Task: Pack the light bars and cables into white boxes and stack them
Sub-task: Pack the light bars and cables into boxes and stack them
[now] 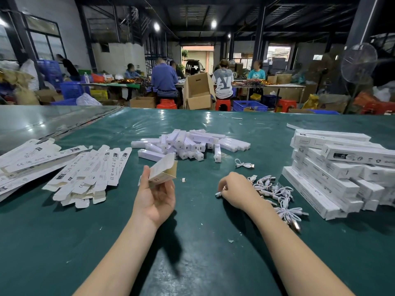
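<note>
Loading step, likely: left hand [155, 196] grips 1 opened white box [163, 170] near centre; right hand [236, 189] pinches 1 cable [218, 194] at the right cable pile [274, 190]. Next: feed it into the box's open end.

Dim warehouse: dark ceiling beams [203, 33], bright lamps [156, 26], people [164, 77] on red stools [223, 103] at long tables [277, 85], cardboard boxes [198, 90], blue crates [249, 106], a fan [359, 63], perhaps a van [193, 66] beyond.
</note>
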`<state>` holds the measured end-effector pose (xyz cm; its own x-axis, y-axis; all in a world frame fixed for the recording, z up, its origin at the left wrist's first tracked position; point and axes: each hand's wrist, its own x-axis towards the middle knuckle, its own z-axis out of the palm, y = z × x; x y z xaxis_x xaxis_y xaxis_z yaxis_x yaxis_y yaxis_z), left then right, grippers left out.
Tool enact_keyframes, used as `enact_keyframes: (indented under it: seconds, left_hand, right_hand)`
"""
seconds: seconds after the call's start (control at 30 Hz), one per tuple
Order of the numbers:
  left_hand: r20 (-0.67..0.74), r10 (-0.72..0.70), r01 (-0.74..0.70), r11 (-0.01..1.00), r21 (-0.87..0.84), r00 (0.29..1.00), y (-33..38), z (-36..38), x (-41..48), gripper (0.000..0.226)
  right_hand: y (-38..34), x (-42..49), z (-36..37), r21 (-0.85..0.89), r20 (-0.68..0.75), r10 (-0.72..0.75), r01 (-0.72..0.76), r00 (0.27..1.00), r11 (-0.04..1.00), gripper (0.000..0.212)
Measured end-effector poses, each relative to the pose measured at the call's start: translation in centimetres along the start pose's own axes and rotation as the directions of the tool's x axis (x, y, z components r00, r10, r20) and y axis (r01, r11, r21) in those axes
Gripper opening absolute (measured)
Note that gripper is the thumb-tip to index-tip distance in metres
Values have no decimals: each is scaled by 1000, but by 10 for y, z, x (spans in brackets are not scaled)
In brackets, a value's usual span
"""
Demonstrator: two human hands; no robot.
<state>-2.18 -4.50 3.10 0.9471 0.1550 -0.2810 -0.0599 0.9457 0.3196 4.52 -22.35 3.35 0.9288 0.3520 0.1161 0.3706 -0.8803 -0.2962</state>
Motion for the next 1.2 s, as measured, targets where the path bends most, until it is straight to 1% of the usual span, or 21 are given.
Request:
enact_keyframes:
  seconds: [0.1, 0.17, 0.3, 0.4, 0.53, 0.67, 0.83, 0.9, 0.93, 0.97, 1.03, 1.07, 1.13, 1.2]
  left_hand:
    - [55, -21, 22, 999, -28, 998, 0, 0, -1, 35]
    - [70, -21, 22, 999, -27, 997, 0, 0, -1, 33]
    - [34, 42, -41, 999, -36, 999, 1, -3, 3, 30]
    - [14, 75, -75, 996, -41, 997, 3, -5, 6, 29]
    - [11, 86, -85, 996, -37, 996, 5, -7, 8, 28]
    - [9, 89, -89, 996, -29, 996, 4, -8, 9, 28]
    - [-1, 94, -94, 996, -10, 996, 2, -7, 9, 28]
    - [-3, 100, -100, 995, 0, 995, 2, -7, 9, 28]
    - [-3, 101, -101, 995, 7, 995, 2, -7, 9, 27]
    - [-5, 99, -99, 995, 18, 995, 2, -7, 9, 27]
    - [-9, 91, -91, 995, 37, 996, 1, -6, 9, 26]
    - [-10, 90, -90, 995, 41, 996, 1, -6, 9, 26]
    - [-9, 92, -92, 995, 43, 996, 0, -5, 9, 26]
    - [-9, 96, -96, 995, 39, 995, 0, -4, 8, 27]
  right_hand:
    - [0, -2, 4, 94, -9, -29, 30, 1000, 995, 19]
    - [1, -2, 5, 125, -29, -31, 35, 999, 992, 18]
    - [-2, -1, 9, 97, -42, -48, 51, 998, 994, 20]
    - [-4, -1, 14, 72, -55, -20, 23, 998, 997, 21]
    - [-7, 0, 17, 28, -84, 27, -25, 996, 999, 21]
    - [-7, 1, 16, 109, -133, 74, -59, 988, 992, 16]
    - [-3, -1, 22, 158, -223, 41, -6, 974, 987, 10]
    - [-2, -1, 23, 212, -264, 57, 0, 963, 977, 7]
    - [-3, -1, 22, 282, -291, 81, 5, 953, 959, 3]
    - [-5, -1, 19, 389, -325, 115, 22, 939, 921, 4]
    - [-13, -3, 10, 628, -372, 173, 110, 912, 771, 23]
    - [-18, -5, 5, 703, -389, 176, 167, 904, 692, 30]
    - [-30, -8, -4, 788, -398, 150, 253, 905, 561, 35]
    - [-41, -12, -9, 849, -392, 124, 306, 912, 430, 35]
